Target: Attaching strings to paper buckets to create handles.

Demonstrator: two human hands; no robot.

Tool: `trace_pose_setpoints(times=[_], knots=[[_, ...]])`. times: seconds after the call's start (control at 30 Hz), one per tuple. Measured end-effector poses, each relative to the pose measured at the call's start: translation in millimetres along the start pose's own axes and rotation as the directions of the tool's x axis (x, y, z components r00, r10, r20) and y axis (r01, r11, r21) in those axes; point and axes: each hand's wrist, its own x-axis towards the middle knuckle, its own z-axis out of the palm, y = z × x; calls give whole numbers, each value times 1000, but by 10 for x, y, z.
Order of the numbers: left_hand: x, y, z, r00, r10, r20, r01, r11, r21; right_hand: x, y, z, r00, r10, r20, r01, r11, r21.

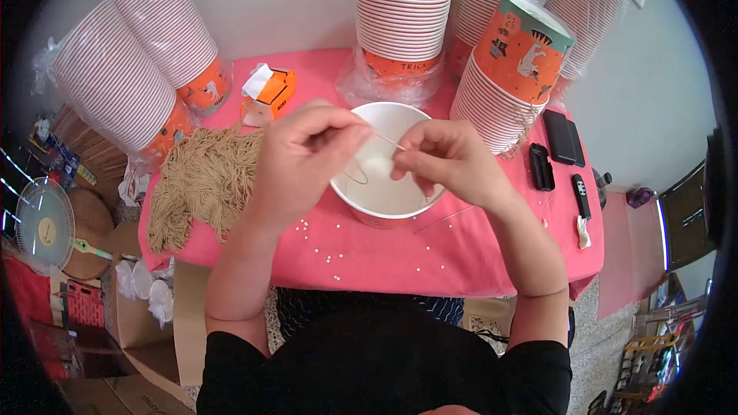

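Between my two hands runs a thin tan string [388, 141], pinched at both sides, with a loop of it hanging below. My left hand [307, 150] is closed on it with thumb and forefinger. My right hand [450, 155] pinches the string from the other side, fingertips bent inward. Right beneath both hands stands a white-lined paper bucket [384, 196], upright, with its open mouth facing up. A thin line lies on the cloth at the bucket's right side. A heap of tan strings [207, 177] lies beside my left forearm.
Tall stacks of paper buckets [115, 77] stand at the back left, with more [403, 23] at back centre and right [496, 104]. An orange box [269, 92], black phone-like slab [563, 138], black case [541, 167] and box cutter [581, 196] lie around. White dots [329, 259] dot the pink cloth [369, 261].
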Motion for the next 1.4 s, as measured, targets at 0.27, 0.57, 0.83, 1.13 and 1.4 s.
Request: trace_pose_setpoints(times=[0.27,0.57,0.83,1.13,1.4], knots=[[-240,-149,-438,964,-133,-231,136,991,-1,-275,139,-331,987,91,-130,-108,986,-129],[-276,-183,-424,967,-198,-163,206,978,35,-375,134,-409,972,23,-234,-52,992,-119],[-70,-108,369,999,33,29,-39,973,226,-292,17,-233,987,-18,-162,-53,906,-420],[215,-206,637,917,-235,322,220,972,82,-360,132,-393,971,-22,-238,-80,909,-410],[390,-362,790,895,-290,339,79,852,518,-345,450,-560,932,-88,-352,-97,874,-475]])
